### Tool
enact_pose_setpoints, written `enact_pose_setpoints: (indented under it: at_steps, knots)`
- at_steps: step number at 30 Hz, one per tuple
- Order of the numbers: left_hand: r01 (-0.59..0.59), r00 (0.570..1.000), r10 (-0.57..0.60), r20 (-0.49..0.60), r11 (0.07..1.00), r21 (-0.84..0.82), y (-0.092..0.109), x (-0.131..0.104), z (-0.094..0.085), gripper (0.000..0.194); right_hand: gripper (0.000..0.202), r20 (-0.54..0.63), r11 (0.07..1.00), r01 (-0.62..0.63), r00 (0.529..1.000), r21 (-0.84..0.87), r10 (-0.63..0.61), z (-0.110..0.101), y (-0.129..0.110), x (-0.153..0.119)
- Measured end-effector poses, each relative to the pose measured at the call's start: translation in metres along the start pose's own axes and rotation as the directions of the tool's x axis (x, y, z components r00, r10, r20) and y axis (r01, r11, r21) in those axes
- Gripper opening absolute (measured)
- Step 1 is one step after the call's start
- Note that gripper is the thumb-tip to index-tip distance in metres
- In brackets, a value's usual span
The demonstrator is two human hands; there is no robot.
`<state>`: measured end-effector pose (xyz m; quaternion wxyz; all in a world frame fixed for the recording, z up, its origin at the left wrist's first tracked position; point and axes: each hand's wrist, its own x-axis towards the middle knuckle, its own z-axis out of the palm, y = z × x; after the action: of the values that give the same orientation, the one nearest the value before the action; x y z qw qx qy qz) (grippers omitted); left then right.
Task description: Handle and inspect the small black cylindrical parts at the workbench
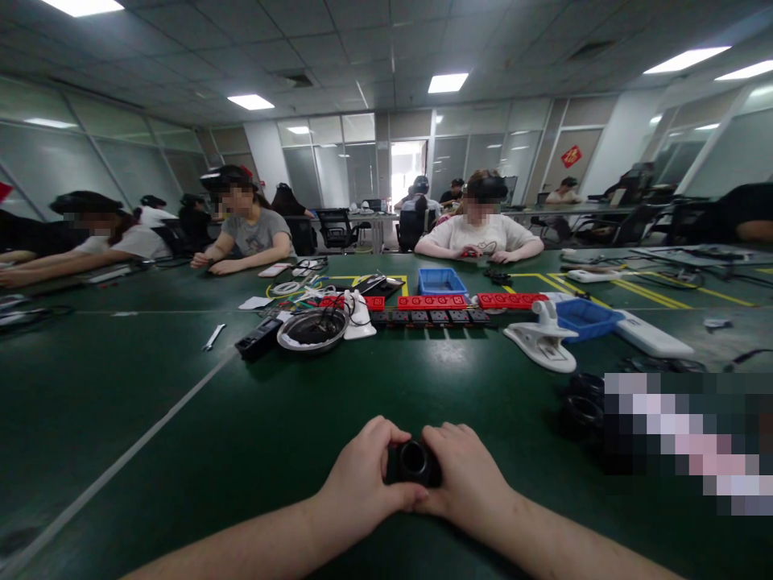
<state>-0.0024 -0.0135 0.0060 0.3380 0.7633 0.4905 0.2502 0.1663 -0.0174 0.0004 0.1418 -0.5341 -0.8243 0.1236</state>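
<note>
Nearest you, 2 bare forearms [259, 540] angle in over the green bench [271, 451] and meet at its near side; that edge itself is out of view. And look at that grip! Your left hand [368, 466] curls around 1 flank of a small black part [414, 477], your right hand [471, 471] takes the other, both closed in with only the part's width between them. Your left thumb lies along its near side, fingers around the far side, probably to stop it twisting, and its round opening faces you, likely for a good look. Whether it touches the bench, I can't tell.

Now for elbow room: bare green runs to your left, crossed by a pale line [163, 417] with a wrench [213, 337] beside its far end. Tighter on your right, where a black rounded thing [583, 411] sits against a blurred patch; mind that side. Toward the far edge, a metal pan [312, 347], red strips [431, 302] and a white clip [543, 346] form a row, perhaps set back to free your working side.
</note>
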Motion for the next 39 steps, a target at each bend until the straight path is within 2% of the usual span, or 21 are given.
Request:
enact_pose_setpoints:
  at_steps: [2, 4, 7, 8, 10, 12, 14, 16, 19, 22, 24, 26, 29, 34, 36, 39]
  knots:
    - [-0.041, 0.999, 0.041, 0.001, 0.999, 0.024, -0.001, 0.001, -0.001, 0.047, 0.063, -0.015, 0.997, 0.051, 0.999, 0.053, -0.05, -0.003, 0.002, -0.001]
    - [-0.138, 0.99, 0.138, -0.022, 0.99, 0.021, -0.003, 0.001, -0.004, 0.057, 0.071, -0.059, 0.981, 0.121, 0.992, 0.15, -0.113, -0.009, 0.006, -0.003]
    - [-0.244, 0.961, 0.242, -0.133, 0.97, -0.003, -0.011, 0.005, -0.009, 0.069, 0.066, -0.198, 0.935, 0.237, 0.962, 0.265, -0.188, -0.016, 0.014, -0.003]
    - [-0.235, 0.958, 0.23, -0.172, 0.972, -0.008, -0.014, 0.007, -0.01, 0.069, 0.057, -0.244, 0.928, 0.256, 0.951, 0.27, -0.191, -0.018, 0.017, -0.003]
    - [-0.144, 0.968, 0.134, -0.21, 0.989, -0.035, -0.023, 0.013, -0.012, 0.062, 0.042, -0.302, 0.933, 0.252, 0.938, 0.258, -0.17, -0.018, 0.022, 0.0]
    - [0.013, 0.984, -0.037, -0.174, 0.99, -0.14, -0.028, 0.02, -0.013, 0.056, 0.048, -0.31, 0.937, 0.194, 0.945, 0.289, -0.101, -0.015, 0.027, 0.003]
    - [0.127, 0.979, -0.169, -0.113, 0.942, -0.31, -0.03, 0.025, -0.012, 0.056, 0.053, -0.273, 0.91, 0.101, 0.962, 0.402, 0.014, -0.01, 0.032, 0.005]
    - [0.132, 0.978, -0.194, -0.08, 0.865, -0.485, -0.027, 0.027, -0.01, 0.065, 0.05, -0.226, 0.85, 0.022, 0.967, 0.526, 0.115, -0.004, 0.034, 0.006]
    - [0.051, 0.988, -0.128, -0.088, 0.802, -0.596, -0.023, 0.027, -0.007, 0.082, 0.04, -0.197, 0.789, 0.004, 0.969, 0.614, 0.148, 0.001, 0.035, 0.008]
    - [-0.01, 0.99, -0.068, -0.122, 0.839, -0.545, -0.025, 0.027, -0.005, 0.081, 0.04, -0.278, 0.82, 0.039, 0.949, 0.571, 0.148, 0.003, 0.034, 0.012]
    - [-0.052, 0.984, -0.03, -0.178, 0.896, -0.44, -0.028, 0.028, -0.006, 0.065, 0.033, -0.36, 0.875, 0.059, 0.923, 0.481, 0.136, 0.002, 0.034, 0.014]
    - [-0.075, 0.974, -0.002, -0.226, 0.941, -0.329, -0.031, 0.028, -0.006, 0.051, 0.03, -0.386, 0.916, 0.063, 0.917, 0.397, 0.105, 0.001, 0.034, 0.014]
    - [-0.069, 0.971, 0.001, -0.24, 0.958, -0.278, -0.03, 0.026, -0.005, 0.048, 0.042, -0.35, 0.942, 0.03, 0.932, 0.335, 0.094, 0.0, 0.031, 0.012]
    - [-0.087, 0.982, 0.04, -0.185, 0.964, -0.252, -0.023, 0.023, -0.005, 0.052, 0.035, -0.277, 0.962, -0.039, 0.954, 0.269, 0.116, -0.001, 0.022, 0.005]
    - [-0.105, 0.987, 0.076, -0.138, 0.971, -0.214, -0.023, 0.022, -0.014, 0.051, 0.031, -0.249, 0.964, -0.055, 0.961, 0.26, 0.122, -0.003, 0.02, -0.001]
    - [-0.12, 0.989, 0.106, -0.1, 0.982, -0.145, -0.027, 0.012, -0.034, 0.045, 0.044, -0.224, 0.959, -0.061, 0.966, 0.276, 0.126, -0.012, 0.021, -0.014]
